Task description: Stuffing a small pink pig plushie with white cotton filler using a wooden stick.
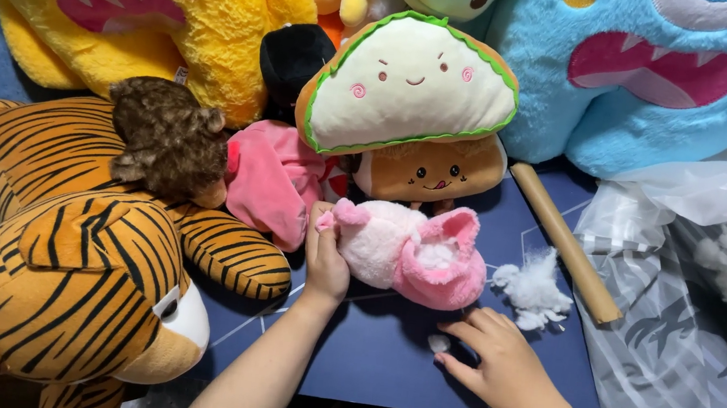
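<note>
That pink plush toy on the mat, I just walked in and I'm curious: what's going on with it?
A person's left hand grips the pink plush toy, which lies open with white stuffing showing. The right hand rests on the dark blue mat by a small stuffing tuft. More loose stuffing lies beside a cardboard tube.

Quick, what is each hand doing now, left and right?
Left hand: closed on the pink plush toy, holding its end.
Right hand: open, holding nothing, fingertips on the blue mat beside a small stuffing tuft.
</note>
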